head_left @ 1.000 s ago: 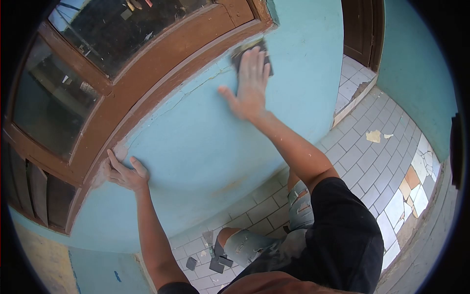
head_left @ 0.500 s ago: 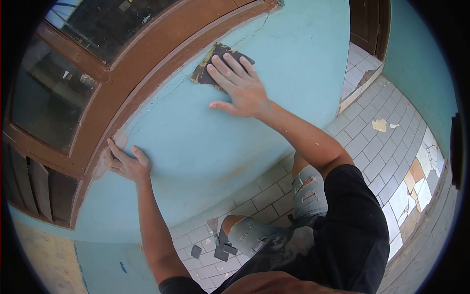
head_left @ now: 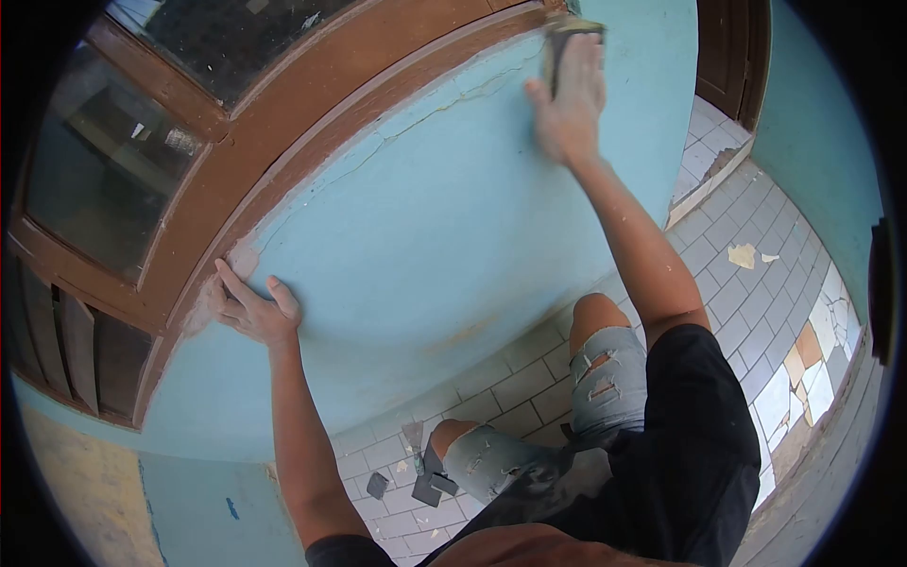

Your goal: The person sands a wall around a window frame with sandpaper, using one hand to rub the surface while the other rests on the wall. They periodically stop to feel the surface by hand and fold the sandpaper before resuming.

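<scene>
My right hand (head_left: 570, 118) presses a dark sheet of sandpaper (head_left: 557, 52) against the pale blue wall (head_left: 444, 208), high up near the end of the window sill. The fingers lie over the sheet and are blurred by motion. My left hand (head_left: 263, 312) rests on the wall at the lower left, fingers apart and holding nothing, its fingertips by the brown window frame (head_left: 194, 241). A long crack (head_left: 397, 137) runs through the wall just under the frame, between the two hands.
Dark pieces of sandpaper (head_left: 425, 489) and a scraper-like tool (head_left: 413, 437) lie on the tiled floor beside my knees. Pale flakes (head_left: 743, 255) lie on the tiles at right. A brown door (head_left: 723, 52) stands beyond a step at upper right.
My right hand has slid the sandpaper up and to the right along the wall, uncovering more of the crack. The left hand stays in about the same place.
</scene>
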`<action>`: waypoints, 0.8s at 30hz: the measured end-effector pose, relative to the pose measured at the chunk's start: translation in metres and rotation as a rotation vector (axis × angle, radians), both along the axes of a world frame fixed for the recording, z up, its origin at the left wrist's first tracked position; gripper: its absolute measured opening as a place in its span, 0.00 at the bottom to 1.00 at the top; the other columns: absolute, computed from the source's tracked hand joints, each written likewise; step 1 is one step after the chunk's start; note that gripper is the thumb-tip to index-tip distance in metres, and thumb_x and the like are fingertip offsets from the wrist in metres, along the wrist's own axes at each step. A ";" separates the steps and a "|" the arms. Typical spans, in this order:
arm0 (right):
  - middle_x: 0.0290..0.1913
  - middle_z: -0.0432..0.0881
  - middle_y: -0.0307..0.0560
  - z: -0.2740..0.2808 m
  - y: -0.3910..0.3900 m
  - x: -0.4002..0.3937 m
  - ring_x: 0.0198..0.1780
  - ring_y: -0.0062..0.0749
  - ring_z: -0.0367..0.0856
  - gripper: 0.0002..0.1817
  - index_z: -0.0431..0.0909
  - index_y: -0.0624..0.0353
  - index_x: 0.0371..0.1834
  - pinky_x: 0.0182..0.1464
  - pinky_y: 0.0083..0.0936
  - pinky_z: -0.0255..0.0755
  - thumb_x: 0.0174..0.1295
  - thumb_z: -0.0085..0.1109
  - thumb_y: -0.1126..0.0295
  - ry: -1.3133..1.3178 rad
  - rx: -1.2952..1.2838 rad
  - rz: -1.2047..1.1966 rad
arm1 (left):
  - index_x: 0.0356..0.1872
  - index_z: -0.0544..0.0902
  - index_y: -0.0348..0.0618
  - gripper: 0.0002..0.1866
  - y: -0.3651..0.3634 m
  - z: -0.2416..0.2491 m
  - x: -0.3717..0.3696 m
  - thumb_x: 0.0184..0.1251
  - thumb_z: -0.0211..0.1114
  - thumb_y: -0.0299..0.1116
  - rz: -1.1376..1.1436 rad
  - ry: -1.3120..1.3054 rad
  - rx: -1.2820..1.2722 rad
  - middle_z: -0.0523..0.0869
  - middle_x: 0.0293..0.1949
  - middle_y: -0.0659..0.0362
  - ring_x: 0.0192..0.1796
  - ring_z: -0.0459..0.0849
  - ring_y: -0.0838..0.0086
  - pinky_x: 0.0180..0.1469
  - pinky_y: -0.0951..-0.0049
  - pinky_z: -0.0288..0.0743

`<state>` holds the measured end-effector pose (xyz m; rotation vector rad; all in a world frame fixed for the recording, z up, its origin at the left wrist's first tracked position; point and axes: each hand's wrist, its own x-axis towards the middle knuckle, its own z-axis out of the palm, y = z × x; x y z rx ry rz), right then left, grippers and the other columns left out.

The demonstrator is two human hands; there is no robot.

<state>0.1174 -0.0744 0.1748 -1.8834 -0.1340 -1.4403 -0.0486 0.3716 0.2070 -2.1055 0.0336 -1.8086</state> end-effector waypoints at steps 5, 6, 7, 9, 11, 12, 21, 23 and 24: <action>0.85 0.43 0.73 -0.005 0.041 -0.005 0.86 0.67 0.35 0.58 0.43 0.75 0.83 0.83 0.58 0.30 0.72 0.45 0.30 -0.092 0.065 0.013 | 0.76 0.70 0.36 0.38 -0.003 0.001 0.000 0.77 0.48 0.57 -0.007 -0.015 -0.014 0.69 0.64 0.45 0.66 0.65 0.51 0.70 0.49 0.63; 0.85 0.45 0.72 -0.026 0.067 -0.029 0.86 0.66 0.38 0.58 0.46 0.73 0.83 0.83 0.58 0.34 0.71 0.48 0.30 -0.095 -0.157 0.134 | 0.76 0.70 0.36 0.38 -0.002 0.001 -0.001 0.77 0.48 0.56 -0.005 -0.011 -0.005 0.69 0.64 0.45 0.66 0.65 0.51 0.69 0.49 0.63; 0.85 0.46 0.71 -0.041 0.085 -0.053 0.86 0.65 0.41 0.58 0.48 0.72 0.83 0.83 0.57 0.37 0.69 0.51 0.29 -0.096 -0.374 0.254 | 0.76 0.70 0.35 0.38 -0.001 0.001 -0.002 0.77 0.48 0.56 -0.003 -0.003 0.009 0.69 0.64 0.45 0.66 0.66 0.51 0.69 0.49 0.64; 0.85 0.47 0.70 -0.049 0.069 -0.053 0.86 0.63 0.43 0.58 0.48 0.70 0.84 0.82 0.56 0.40 0.69 0.52 0.30 -0.076 -0.576 0.288 | 0.76 0.70 0.35 0.38 0.001 -0.001 -0.006 0.76 0.49 0.56 0.001 0.014 0.017 0.69 0.64 0.45 0.66 0.66 0.51 0.70 0.49 0.63; 0.85 0.47 0.69 -0.038 0.039 -0.038 0.86 0.59 0.44 0.56 0.48 0.68 0.84 0.83 0.52 0.41 0.70 0.52 0.32 -0.087 -0.566 0.185 | 0.76 0.70 0.35 0.38 0.003 0.001 -0.001 0.76 0.49 0.55 0.008 0.005 0.026 0.69 0.64 0.45 0.66 0.66 0.51 0.70 0.49 0.63; 0.85 0.47 0.69 -0.020 0.017 -0.022 0.86 0.58 0.43 0.55 0.47 0.68 0.85 0.84 0.49 0.40 0.71 0.51 0.33 -0.106 -0.343 0.066 | 0.76 0.70 0.35 0.38 0.001 0.000 0.000 0.76 0.49 0.55 0.001 0.001 0.014 0.69 0.64 0.45 0.66 0.66 0.51 0.70 0.49 0.63; 0.86 0.44 0.69 -0.049 0.083 -0.055 0.86 0.61 0.41 0.54 0.45 0.67 0.85 0.84 0.53 0.35 0.73 0.47 0.33 -0.077 -0.322 0.199 | 0.75 0.71 0.37 0.38 0.003 -0.001 -0.004 0.75 0.49 0.56 -0.003 0.003 0.011 0.69 0.65 0.46 0.66 0.67 0.49 0.72 0.46 0.62; 0.86 0.43 0.68 -0.057 0.062 -0.055 0.86 0.60 0.42 0.53 0.45 0.65 0.86 0.83 0.53 0.38 0.73 0.49 0.34 -0.084 -0.853 0.287 | 0.75 0.72 0.37 0.37 0.008 -0.001 -0.006 0.75 0.50 0.54 -0.002 0.029 0.027 0.69 0.65 0.46 0.68 0.67 0.50 0.72 0.46 0.63; 0.86 0.43 0.68 -0.050 0.045 -0.045 0.87 0.59 0.40 0.52 0.45 0.66 0.86 0.84 0.52 0.37 0.74 0.47 0.35 -0.059 -0.614 0.211 | 0.75 0.72 0.37 0.37 0.008 -0.001 -0.005 0.75 0.50 0.54 -0.005 0.017 0.030 0.69 0.65 0.46 0.68 0.67 0.50 0.72 0.46 0.63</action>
